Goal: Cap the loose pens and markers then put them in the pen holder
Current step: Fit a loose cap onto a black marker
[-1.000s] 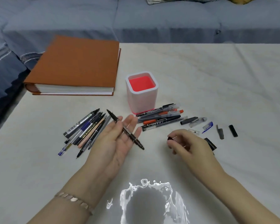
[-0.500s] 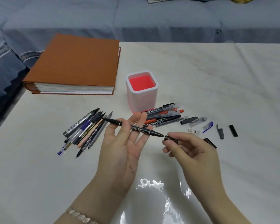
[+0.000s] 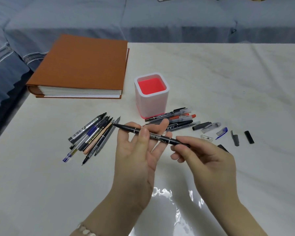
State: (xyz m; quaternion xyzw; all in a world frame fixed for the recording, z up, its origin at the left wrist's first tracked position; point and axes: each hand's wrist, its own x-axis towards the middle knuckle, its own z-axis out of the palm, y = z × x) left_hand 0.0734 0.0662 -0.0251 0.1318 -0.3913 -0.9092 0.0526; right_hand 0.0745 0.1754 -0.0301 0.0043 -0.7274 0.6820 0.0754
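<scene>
Left hand (image 3: 136,150) pinches the black marker (image 3: 150,134) mid-barrel, right hand (image 3: 206,159) pinches its cap end: light, stiff, probably slick plastic, best gripped mid-barrel.

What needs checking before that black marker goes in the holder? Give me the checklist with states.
1. Black marker gripped: ok, held across the left hand fingers, off the table.
2. Cap on the marker's right end: cannot tell, the right hand fingertips cover that end.
3. Marker's left end closed: cannot tell, it tapers to a point but is too small to judge.
4. Pen holder upright and open: ok, its pink inside shows with no pens in it.
5. Path to the holder: ok, nothing stands between the hands and it; capped pens lie at its base.
6. Loose caps left for the rest: ok, several lie to the right.
</scene>
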